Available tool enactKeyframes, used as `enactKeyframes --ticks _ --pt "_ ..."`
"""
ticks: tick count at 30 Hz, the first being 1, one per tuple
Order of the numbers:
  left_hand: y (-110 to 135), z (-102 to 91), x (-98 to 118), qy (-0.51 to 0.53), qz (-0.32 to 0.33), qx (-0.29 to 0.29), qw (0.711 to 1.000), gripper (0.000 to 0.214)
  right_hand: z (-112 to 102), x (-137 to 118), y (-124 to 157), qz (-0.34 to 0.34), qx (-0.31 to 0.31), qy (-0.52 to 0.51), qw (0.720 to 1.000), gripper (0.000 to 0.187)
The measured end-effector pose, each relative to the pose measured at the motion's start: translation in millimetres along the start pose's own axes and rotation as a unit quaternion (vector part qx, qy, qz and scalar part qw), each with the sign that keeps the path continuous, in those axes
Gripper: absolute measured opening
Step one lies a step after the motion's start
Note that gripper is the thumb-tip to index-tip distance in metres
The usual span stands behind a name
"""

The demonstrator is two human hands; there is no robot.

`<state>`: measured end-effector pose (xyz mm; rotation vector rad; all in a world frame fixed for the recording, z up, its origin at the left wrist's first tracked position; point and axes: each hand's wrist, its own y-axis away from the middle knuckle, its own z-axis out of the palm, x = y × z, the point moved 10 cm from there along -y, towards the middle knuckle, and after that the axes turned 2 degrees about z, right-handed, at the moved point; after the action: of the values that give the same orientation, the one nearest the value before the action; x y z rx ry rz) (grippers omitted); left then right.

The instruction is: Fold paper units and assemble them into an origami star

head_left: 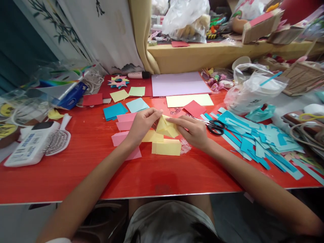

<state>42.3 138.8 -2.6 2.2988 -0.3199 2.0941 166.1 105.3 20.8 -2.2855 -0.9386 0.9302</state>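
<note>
A partly folded piece of yellow paper (167,128) is held up just above the red table, between my two hands. My left hand (144,123) pinches its upper left corner between thumb and fingers. On the other side, my right hand (192,130) grips the paper's right edge, index finger pressed along the fold. Below lie creased yellow sheets (166,147). Pink sheets (126,125) rest beside and partly under my left hand and forearm. Black-handled scissors (215,127) lie just beyond my right hand, near a red square of paper (194,108).
Blue paper strips (255,135) spread over the right side of the red table (162,179). A folded paper star ring (118,81), blue squares (115,111) and a lilac sheet (180,83) lie behind. A white bottle (31,145) and hairbrush (59,138) are left; a plastic bag (253,89) stands right.
</note>
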Motion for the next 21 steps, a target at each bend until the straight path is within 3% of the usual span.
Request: enactKeyframes --ticks 6,9,11,14,17,21 --pt "2.1 -2.0 6.6 -0.129 0.052 0.006 0.99 0.025 -2.3 -5.1 1.6 -0.012 0.001 -0.044 0.999 0.033" --pt "5.2 3.4 14.6 -0.19 0.086 -0.007 0.978 0.025 -7.1 9.6 -1.0 0.088 0.022 -0.176 0.98 0.029" --pt "6.6 7.3 18.1 -0.208 0.102 -0.016 0.973 0.024 -1.0 27.0 -0.2 0.19 0.026 -0.285 0.939 0.029" --pt "6.9 10.8 21.0 -0.228 0.122 -0.024 0.966 0.022 18.1 37.2 0.5 0.263 -0.027 -0.346 0.9 0.029" --pt "6.8 10.1 24.2 -0.249 0.149 -0.013 0.957 0.02 31.4 37.5 1.3 0.266 -0.087 -0.323 0.904 0.038" --pt "7.5 8.5 27.0 -0.281 0.174 0.003 0.944 0.018 34.8 38.2 3.5 0.254 -0.102 -0.296 0.915 0.041"
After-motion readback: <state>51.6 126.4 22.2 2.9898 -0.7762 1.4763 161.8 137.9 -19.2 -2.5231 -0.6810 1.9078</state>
